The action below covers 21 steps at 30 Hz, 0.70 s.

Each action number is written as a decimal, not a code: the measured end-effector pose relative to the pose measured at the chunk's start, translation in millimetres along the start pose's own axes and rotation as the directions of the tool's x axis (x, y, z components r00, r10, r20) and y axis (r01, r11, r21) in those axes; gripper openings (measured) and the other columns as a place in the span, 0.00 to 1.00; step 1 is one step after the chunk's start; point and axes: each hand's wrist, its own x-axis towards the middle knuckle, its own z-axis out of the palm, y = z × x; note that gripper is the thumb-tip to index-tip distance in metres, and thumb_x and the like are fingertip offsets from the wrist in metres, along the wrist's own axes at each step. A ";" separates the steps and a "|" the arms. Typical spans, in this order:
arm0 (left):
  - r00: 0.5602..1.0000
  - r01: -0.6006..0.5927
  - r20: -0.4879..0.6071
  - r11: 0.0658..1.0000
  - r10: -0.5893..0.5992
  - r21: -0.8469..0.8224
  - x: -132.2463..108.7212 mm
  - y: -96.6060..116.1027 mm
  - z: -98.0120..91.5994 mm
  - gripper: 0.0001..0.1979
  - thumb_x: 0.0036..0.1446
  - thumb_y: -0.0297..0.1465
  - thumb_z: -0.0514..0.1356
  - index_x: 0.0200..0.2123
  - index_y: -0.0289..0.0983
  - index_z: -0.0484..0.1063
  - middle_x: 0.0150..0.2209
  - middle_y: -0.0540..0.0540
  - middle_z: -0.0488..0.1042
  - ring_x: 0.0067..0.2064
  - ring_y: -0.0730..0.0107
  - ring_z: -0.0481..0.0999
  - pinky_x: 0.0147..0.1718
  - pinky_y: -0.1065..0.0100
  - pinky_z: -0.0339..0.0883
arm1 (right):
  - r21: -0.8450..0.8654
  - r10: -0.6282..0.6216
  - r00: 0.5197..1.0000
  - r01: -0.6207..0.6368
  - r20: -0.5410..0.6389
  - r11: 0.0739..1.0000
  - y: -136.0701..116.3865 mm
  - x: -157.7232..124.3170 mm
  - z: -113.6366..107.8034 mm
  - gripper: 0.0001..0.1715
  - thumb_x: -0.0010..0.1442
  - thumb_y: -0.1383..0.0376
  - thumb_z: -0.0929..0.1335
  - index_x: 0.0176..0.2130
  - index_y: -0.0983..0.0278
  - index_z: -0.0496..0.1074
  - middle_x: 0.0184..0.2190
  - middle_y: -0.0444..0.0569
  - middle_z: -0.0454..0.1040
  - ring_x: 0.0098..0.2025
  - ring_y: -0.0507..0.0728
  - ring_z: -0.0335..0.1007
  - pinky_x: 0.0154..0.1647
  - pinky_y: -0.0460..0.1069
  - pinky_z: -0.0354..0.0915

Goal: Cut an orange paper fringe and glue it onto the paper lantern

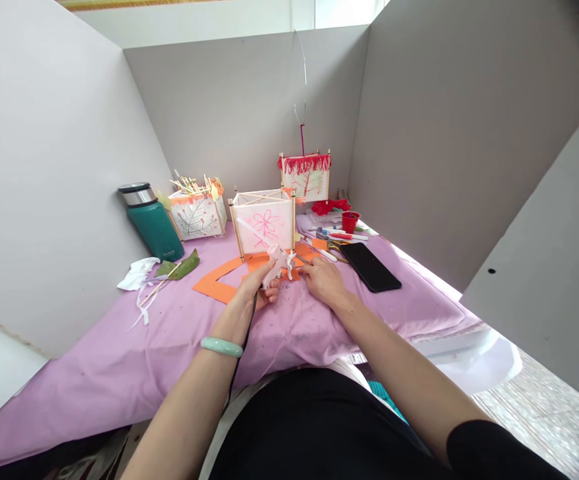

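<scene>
Near the counter's middle, just before the lantern (263, 223), the left hand (256, 288) has its grip pinching a white glue gun (275, 261), light and stiff, best held by its handle, while the right hand (323, 279) presses curled fingers on orange paper (214, 285).

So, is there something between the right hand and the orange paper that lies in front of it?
Nothing visible. The right hand rests on the purple cloth at the edge of the orange paper. The left hand holds a white glue gun beside it, not across the way.
</scene>
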 end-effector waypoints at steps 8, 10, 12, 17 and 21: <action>1.000 0.012 0.021 0.999 -0.013 0.046 4.8 -1.2 -1.3 0.16 0.55 0.43 0.55 0.30 0.34 0.65 0.17 0.54 0.57 0.13 0.82 0.53 0.12 0.76 0.50 | -0.036 -0.022 1.000 0.023 0.014 0.999 1.9 -1.4 3.8 0.19 0.62 0.63 0.59 0.45 0.51 0.74 0.40 0.49 0.69 0.47 0.57 0.60 0.46 0.51 0.56; 1.000 0.009 0.023 0.999 -0.010 0.053 6.1 -1.9 -1.7 0.16 0.55 0.43 0.55 0.30 0.34 0.65 0.17 0.54 0.57 0.13 0.82 0.53 0.12 0.76 0.50 | -0.041 -0.027 1.000 0.028 0.006 0.999 2.2 -1.3 4.6 0.19 0.61 0.63 0.59 0.45 0.50 0.74 0.40 0.48 0.69 0.47 0.58 0.60 0.45 0.51 0.56; 1.000 0.007 0.013 0.998 -0.008 0.060 6.8 -2.3 -1.6 0.16 0.55 0.44 0.55 0.30 0.35 0.65 0.17 0.54 0.58 0.13 0.82 0.52 0.12 0.76 0.50 | -0.046 -0.023 1.000 0.024 0.010 0.999 2.0 -1.2 4.7 0.19 0.61 0.63 0.59 0.45 0.50 0.74 0.40 0.48 0.69 0.47 0.58 0.60 0.44 0.50 0.57; 1.000 -0.009 -0.014 0.998 0.009 0.062 6.2 -2.5 0.0 0.16 0.55 0.44 0.54 0.31 0.35 0.64 0.16 0.54 0.57 0.13 0.81 0.52 0.13 0.76 0.49 | -0.046 -0.010 0.999 0.012 0.041 0.999 0.4 -1.2 3.6 0.20 0.62 0.62 0.58 0.46 0.52 0.74 0.42 0.49 0.69 0.47 0.57 0.59 0.44 0.50 0.57; 0.999 -0.002 -0.035 0.997 0.004 0.072 5.7 -2.7 0.9 0.17 0.55 0.45 0.54 0.32 0.35 0.64 0.17 0.54 0.58 0.13 0.81 0.52 0.13 0.76 0.50 | -0.054 -0.007 0.999 0.009 0.036 0.998 -0.7 -1.6 2.9 0.20 0.62 0.62 0.58 0.46 0.52 0.74 0.41 0.49 0.69 0.47 0.57 0.60 0.44 0.50 0.57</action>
